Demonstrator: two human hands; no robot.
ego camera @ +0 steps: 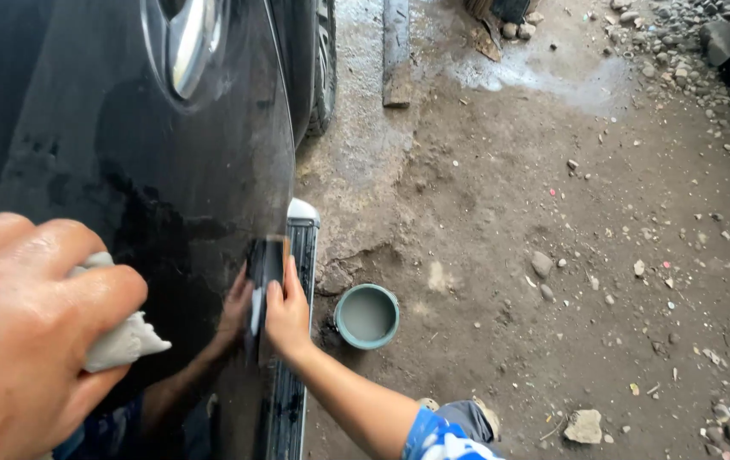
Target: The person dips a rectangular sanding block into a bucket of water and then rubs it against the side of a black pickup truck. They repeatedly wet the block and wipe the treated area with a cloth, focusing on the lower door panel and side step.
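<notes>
Filling the lower left corner nearest the camera, the left hand [20, 341] has its fingers curled together around a crumpled pale grey cloth [122, 341], gripping it against the dark car door panel [126, 153]. Further down the panel, the right hand [286, 311] holds a small dark sanding block [265, 260] flat against the door's lower edge, fingers pressed together along the block's side, thumb hidden behind it. The hand's reflection shows in the glossy paint. Directly beneath runs a black side step [301, 255] with a pale end cap. On the dirt ground [552, 341] just beside the step stands a round green container [366, 316] of cloudy grey water. Beyond lie scattered stones, a wet patch and the car's tyre [324, 68].
</notes>
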